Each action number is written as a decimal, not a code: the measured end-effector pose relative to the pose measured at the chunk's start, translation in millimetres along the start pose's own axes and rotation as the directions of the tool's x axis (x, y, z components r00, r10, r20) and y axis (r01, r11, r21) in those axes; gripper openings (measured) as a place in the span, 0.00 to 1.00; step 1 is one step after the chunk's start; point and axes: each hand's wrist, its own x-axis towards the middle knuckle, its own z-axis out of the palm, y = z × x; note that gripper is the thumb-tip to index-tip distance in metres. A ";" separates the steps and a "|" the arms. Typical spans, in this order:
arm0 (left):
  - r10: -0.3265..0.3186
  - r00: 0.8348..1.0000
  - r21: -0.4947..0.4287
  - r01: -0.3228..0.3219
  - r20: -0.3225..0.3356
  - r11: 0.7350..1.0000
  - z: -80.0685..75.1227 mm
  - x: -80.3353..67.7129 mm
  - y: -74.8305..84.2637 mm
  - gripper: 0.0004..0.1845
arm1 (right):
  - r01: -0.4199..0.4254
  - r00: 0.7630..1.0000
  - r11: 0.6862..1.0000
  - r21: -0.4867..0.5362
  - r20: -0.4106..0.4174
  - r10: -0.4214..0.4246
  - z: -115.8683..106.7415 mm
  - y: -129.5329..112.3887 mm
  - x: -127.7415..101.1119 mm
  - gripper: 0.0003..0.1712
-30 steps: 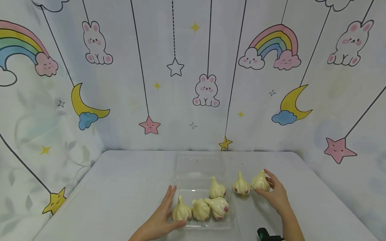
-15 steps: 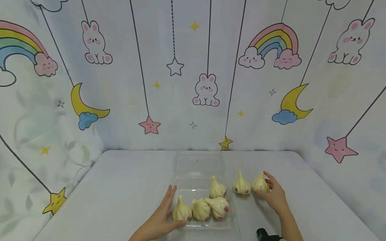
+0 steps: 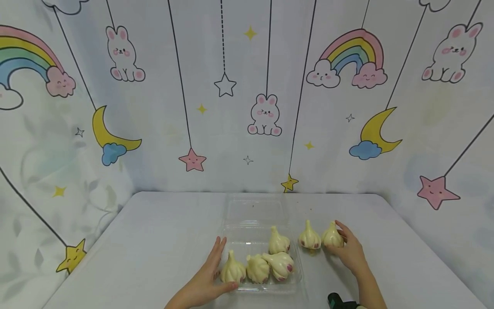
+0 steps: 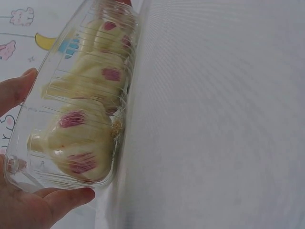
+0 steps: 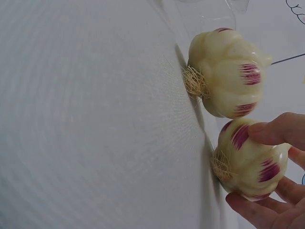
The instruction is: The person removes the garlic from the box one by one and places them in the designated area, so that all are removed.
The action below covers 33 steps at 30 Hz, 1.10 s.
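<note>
Slightly down and leftward since a second earlier went the person's bare right hand (image 3: pixel 351 251), its thumb and fingers pinching a cream, purple-streaked garlic bulb (image 3: pixel 332 235) at lower right. White cloth-covered table (image 3: pixel 166 231) spread across the lower frame. At lower centre lay an open, clear plastic box (image 3: pixel 247 245); the bare left hand (image 3: pixel 208 277) rested against its left side, fingers and thumb wide. Four similar cream bulbs (image 3: pixel 257 269) sat inside; another upright cream bulb (image 3: pixel 309 236) stood between box and held bulb.

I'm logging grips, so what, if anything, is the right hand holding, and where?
The rightmost garlic bulb: the right hand holds its round body between thumb and fingers.
</note>
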 end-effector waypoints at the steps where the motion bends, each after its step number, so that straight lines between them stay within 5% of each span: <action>1: 0.001 1.000 0.002 -0.001 -0.001 1.000 -0.1 0.0 0.0 0.50 | 0.002 1.000 1.000 -0.002 0.002 -0.002 0.1 0.1 0.2 0.47; 18: 0.024 1.000 -0.002 -0.024 -0.009 1.000 -0.4 1.5 3.8 0.50 | 0.052 0.998 0.998 -0.031 -0.037 -0.053 0.9 3.7 1.0 0.46; 33: 0.015 1.000 -0.009 -0.015 0.006 1.000 1.1 0.6 -0.3 0.50 | -0.011 1.000 0.999 -0.040 0.004 0.011 -7.6 -10.2 -2.3 0.52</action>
